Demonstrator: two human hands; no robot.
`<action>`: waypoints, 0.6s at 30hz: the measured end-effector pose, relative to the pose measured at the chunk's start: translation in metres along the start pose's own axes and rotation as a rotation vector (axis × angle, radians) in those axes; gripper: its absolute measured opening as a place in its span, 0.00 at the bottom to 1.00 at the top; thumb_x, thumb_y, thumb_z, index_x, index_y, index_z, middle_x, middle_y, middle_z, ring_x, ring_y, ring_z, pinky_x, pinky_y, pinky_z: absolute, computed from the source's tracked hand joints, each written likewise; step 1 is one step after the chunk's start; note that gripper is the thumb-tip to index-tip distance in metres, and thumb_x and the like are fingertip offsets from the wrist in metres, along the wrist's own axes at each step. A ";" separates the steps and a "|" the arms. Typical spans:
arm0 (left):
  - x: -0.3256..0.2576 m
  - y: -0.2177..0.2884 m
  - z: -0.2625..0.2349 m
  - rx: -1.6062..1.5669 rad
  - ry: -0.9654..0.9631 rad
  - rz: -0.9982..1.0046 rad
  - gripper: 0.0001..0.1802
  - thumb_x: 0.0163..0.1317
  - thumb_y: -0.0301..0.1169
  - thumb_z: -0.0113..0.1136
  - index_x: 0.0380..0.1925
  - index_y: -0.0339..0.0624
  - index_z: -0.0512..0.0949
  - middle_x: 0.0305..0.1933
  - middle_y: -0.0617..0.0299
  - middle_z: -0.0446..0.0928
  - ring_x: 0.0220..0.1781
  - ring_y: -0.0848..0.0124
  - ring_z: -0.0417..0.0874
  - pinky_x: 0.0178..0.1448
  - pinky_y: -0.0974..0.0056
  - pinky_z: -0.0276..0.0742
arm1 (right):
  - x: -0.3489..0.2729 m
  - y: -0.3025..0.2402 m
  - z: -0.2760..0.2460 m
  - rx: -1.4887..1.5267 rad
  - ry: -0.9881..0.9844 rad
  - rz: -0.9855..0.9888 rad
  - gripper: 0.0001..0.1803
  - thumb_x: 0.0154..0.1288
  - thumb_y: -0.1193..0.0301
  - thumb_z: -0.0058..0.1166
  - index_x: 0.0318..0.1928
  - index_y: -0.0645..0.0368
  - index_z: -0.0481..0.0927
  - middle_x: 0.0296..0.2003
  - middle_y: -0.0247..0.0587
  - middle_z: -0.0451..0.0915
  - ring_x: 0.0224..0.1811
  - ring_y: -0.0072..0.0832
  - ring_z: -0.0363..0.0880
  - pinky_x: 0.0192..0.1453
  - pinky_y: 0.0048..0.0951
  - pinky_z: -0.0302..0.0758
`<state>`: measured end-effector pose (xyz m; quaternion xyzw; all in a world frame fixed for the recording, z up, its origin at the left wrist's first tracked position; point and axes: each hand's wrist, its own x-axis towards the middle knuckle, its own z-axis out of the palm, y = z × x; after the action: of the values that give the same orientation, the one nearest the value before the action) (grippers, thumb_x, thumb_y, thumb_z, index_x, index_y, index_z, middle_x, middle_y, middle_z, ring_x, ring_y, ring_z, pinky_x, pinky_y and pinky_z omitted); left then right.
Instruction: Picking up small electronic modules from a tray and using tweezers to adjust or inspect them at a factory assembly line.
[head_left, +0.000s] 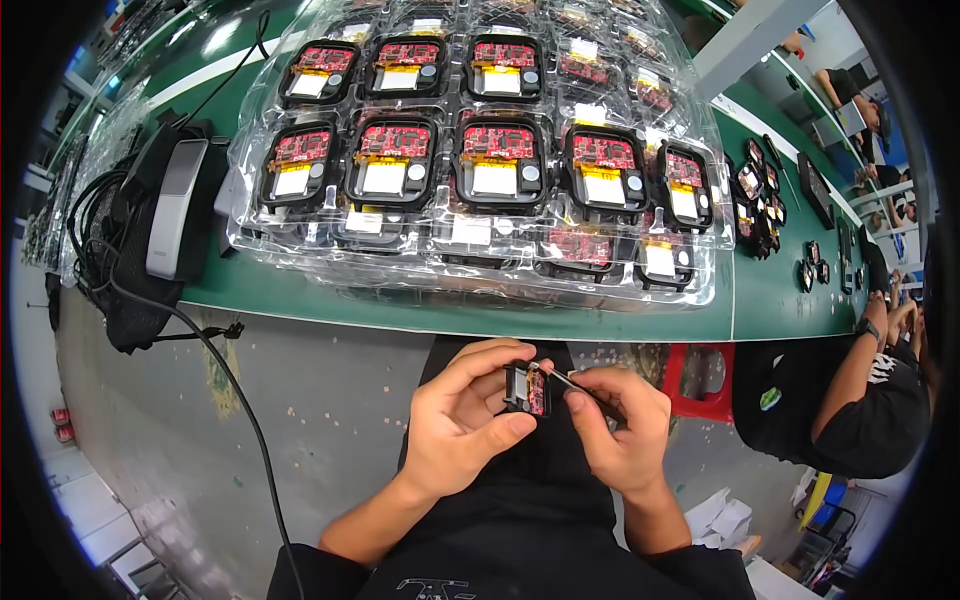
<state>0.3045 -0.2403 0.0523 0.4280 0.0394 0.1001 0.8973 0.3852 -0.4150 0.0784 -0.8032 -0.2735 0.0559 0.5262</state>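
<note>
My left hand (462, 418) grips a small black-framed electronic module (527, 389) by its edges, above my lap and just off the table's front edge. A red circuit board and a pale battery-like block show inside its frame, which is turned nearly side-on. Between the thumb and fingers of my right hand (625, 422) is a slim tool with a metal tip and dark handle (560, 377). Its tip reaches the upper right edge of the module; whether it touches a part there is too small to tell.
Stacked clear plastic trays (470, 262) hold many similar modules on the green table (330, 313). To the left lie a grey-and-black device (180, 210) and a black cable (235, 375). Loose modules (760, 195) lie at right, near a red stool (698, 380) and a seated co-worker (840, 410).
</note>
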 end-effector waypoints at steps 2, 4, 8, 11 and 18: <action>-0.001 0.002 0.009 0.013 0.087 -0.019 0.32 0.61 0.28 0.73 0.62 0.26 0.73 0.65 0.48 0.70 0.67 0.54 0.79 0.71 0.53 0.76 | 0.002 -0.002 0.001 -0.080 0.017 -0.083 0.14 0.56 0.82 0.69 0.44 0.62 0.85 0.34 0.42 0.85 0.24 0.29 0.81 0.26 0.26 0.75; -0.001 0.001 0.013 0.025 0.172 -0.040 0.36 0.60 0.39 0.77 0.60 0.24 0.74 0.63 0.45 0.73 0.64 0.51 0.81 0.69 0.52 0.77 | 0.004 0.000 0.002 -0.162 0.037 -0.164 0.15 0.55 0.82 0.69 0.44 0.61 0.85 0.34 0.42 0.85 0.24 0.29 0.80 0.25 0.26 0.73; -0.003 0.000 0.013 0.020 0.157 -0.055 0.35 0.60 0.38 0.76 0.60 0.25 0.74 0.63 0.46 0.73 0.64 0.52 0.81 0.68 0.53 0.78 | 0.005 0.010 0.004 -0.379 0.124 -0.483 0.17 0.49 0.83 0.70 0.42 0.61 0.85 0.35 0.40 0.85 0.23 0.30 0.78 0.26 0.27 0.73; -0.004 -0.001 0.014 0.012 0.149 -0.071 0.34 0.60 0.36 0.76 0.60 0.26 0.74 0.63 0.46 0.72 0.64 0.52 0.81 0.67 0.54 0.79 | 0.004 0.011 0.005 -0.398 0.116 -0.502 0.16 0.48 0.83 0.70 0.41 0.62 0.86 0.35 0.39 0.85 0.23 0.30 0.78 0.26 0.28 0.73; -0.009 -0.002 0.004 -0.031 0.051 -0.091 0.29 0.63 0.19 0.69 0.64 0.27 0.71 0.67 0.52 0.67 0.70 0.58 0.76 0.72 0.56 0.76 | 0.003 0.010 0.007 -0.240 0.112 -0.325 0.15 0.49 0.84 0.71 0.39 0.62 0.85 0.32 0.39 0.84 0.24 0.31 0.79 0.27 0.29 0.74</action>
<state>0.2962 -0.2466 0.0529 0.4092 0.0802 0.0707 0.9061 0.3886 -0.4105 0.0669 -0.8074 -0.3744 -0.1073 0.4431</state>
